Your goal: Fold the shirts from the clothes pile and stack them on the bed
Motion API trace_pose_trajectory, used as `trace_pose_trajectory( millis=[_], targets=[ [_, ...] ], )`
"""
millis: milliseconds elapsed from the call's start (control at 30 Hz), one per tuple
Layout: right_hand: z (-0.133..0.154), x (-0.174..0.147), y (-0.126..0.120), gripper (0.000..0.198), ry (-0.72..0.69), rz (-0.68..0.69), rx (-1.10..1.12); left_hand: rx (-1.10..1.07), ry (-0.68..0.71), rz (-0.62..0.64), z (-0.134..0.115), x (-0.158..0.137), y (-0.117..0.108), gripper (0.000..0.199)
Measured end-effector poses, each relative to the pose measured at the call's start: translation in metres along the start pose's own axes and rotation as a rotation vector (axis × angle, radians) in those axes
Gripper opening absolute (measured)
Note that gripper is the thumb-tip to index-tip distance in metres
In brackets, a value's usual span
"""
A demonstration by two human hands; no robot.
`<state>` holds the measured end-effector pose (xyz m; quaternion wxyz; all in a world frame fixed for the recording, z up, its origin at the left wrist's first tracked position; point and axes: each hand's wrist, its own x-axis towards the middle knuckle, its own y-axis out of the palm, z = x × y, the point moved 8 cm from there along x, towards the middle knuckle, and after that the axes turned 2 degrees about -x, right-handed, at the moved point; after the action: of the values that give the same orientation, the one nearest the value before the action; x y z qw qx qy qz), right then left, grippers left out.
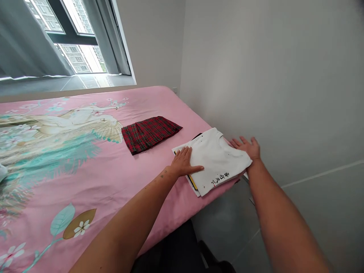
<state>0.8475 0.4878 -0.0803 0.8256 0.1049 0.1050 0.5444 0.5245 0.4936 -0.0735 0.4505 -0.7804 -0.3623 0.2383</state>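
Note:
A folded white T-shirt (217, 159) with black characters along its near edge lies on top of a small stack of folded clothes at the bed's right corner. Yellow, black and white edges of the clothes beneath (193, 182) show at its left side. My left hand (184, 162) rests flat on the shirt's left edge, thumb spread out. At the far right edge, my right hand (246, 148) is beside the shirt with its fingers spread, the wrist close to the shirt's corner. A folded red plaid garment (150, 133) lies apart from the stack, further left.
The pink bed sheet (113, 185) has a printed bird and flowers. A grey wall (256, 76) rises beyond the bed's right side, with grey floor (227, 223) below. Curtains (25, 41) hang at a window on the left. Part of a whitish item (2, 172) shows at the left edge.

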Motion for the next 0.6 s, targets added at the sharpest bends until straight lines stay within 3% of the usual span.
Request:
trace_pose_trajectory(
  millis=[100,167,233,300,367,467,533,600],
  targets=[
    [0.017,-0.009,-0.071,0.058,0.087,-0.325,-0.073,-0.008,0.025,0.017,0.001,0.002,0.000,0.120],
    [0.046,-0.022,-0.081,0.053,-0.007,-0.399,-0.200,-0.008,0.041,0.025,-0.001,0.003,-0.001,0.123],
    [0.077,-0.037,-0.048,0.052,-0.179,-0.308,-0.396,0.002,0.063,0.008,-0.007,0.000,-0.006,0.124],
    [0.095,-0.056,0.019,0.053,-0.363,-0.129,-0.667,0.020,0.091,-0.050,-0.014,-0.010,-0.013,0.120],
    [0.094,-0.078,0.091,0.058,-0.535,0.022,-0.956,0.029,0.100,-0.150,-0.019,-0.032,-0.020,0.110],
    [0.053,-0.098,0.168,0.068,-0.625,0.148,-1.374,0.015,0.064,-0.308,-0.011,-0.093,-0.020,0.088],
    [0.010,-0.098,0.192,0.071,-0.536,0.262,-1.572,0.005,0.034,-0.377,0.004,-0.150,-0.012,0.071],
    [-0.026,-0.092,0.197,0.072,-0.421,0.348,-1.697,-0.024,-0.013,-0.432,0.027,-0.214,0.000,0.056]
  ],
)
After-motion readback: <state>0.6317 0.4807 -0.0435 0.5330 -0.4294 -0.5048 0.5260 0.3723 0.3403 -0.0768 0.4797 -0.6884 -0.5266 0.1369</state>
